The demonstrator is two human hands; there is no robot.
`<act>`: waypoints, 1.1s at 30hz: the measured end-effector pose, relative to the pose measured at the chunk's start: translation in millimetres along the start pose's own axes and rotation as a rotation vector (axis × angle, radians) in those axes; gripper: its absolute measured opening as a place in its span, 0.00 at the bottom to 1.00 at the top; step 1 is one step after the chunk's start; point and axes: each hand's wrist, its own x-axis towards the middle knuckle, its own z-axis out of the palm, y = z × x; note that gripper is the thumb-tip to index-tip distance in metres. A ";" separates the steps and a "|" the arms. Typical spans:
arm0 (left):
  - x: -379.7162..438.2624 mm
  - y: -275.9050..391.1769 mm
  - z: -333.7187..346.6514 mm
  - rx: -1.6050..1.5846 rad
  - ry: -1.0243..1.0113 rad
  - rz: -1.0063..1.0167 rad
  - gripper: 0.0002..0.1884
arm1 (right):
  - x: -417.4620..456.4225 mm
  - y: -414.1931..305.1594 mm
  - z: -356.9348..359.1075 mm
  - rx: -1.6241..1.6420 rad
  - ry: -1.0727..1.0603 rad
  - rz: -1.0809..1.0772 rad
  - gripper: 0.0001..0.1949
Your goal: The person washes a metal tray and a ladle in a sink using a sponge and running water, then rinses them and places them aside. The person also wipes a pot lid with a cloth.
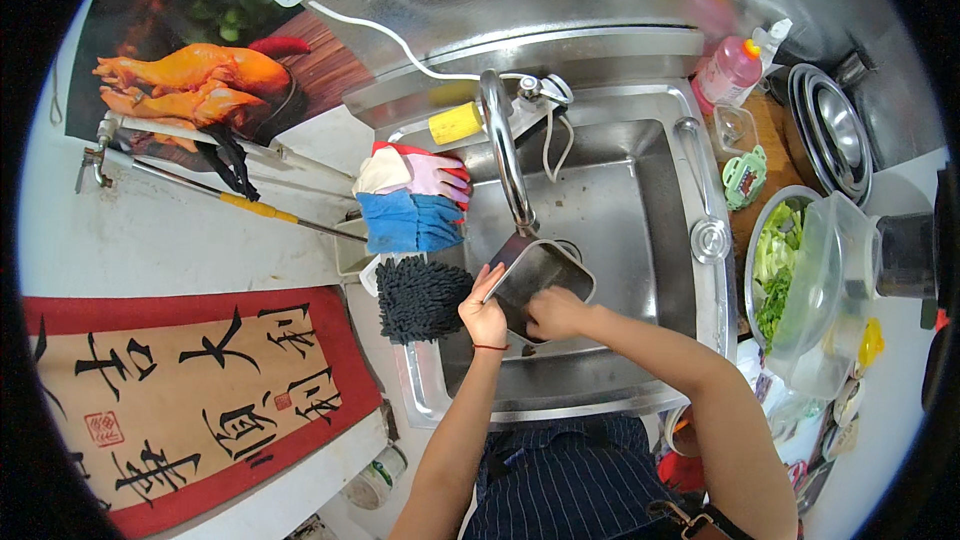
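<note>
My left hand (485, 313), with a red string at the wrist, grips the rim of a rectangular metal container (536, 277) over the steel sink (649, 225). The container is tilted below the spout of the curved chrome faucet (510, 150). My right hand (556, 313) reaches inside it with the fingers curled; whether they hold anything is hidden. Left of the container, a dark chenille cleaning mitt (420, 298) lies on the sink's edge, below a blue cloth (409, 221) and pink rubber gloves (435, 174).
A yellow sponge (455, 124) and a white cable (390, 34) are behind the sink. At right stand a ladle (705, 187), a green scrubber (745, 178), a pink bottle (726, 71), nested steel bowls (832, 127) and a bowl of cut greens (776, 262) beside a clear plastic container (810, 300).
</note>
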 end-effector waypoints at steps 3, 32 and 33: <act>3.7 1.6 -2.9 0.014 -0.015 -0.001 0.26 | 34.3 18.5 10.8 -0.017 0.393 0.196 0.14; 11.5 -10.7 -17.8 -0.183 0.194 -0.161 0.18 | 27.4 -35.4 26.0 0.941 0.259 0.122 0.16; 16.0 -6.2 -19.4 -0.126 0.202 -0.141 0.19 | 23.0 -32.2 30.3 0.828 0.235 0.130 0.16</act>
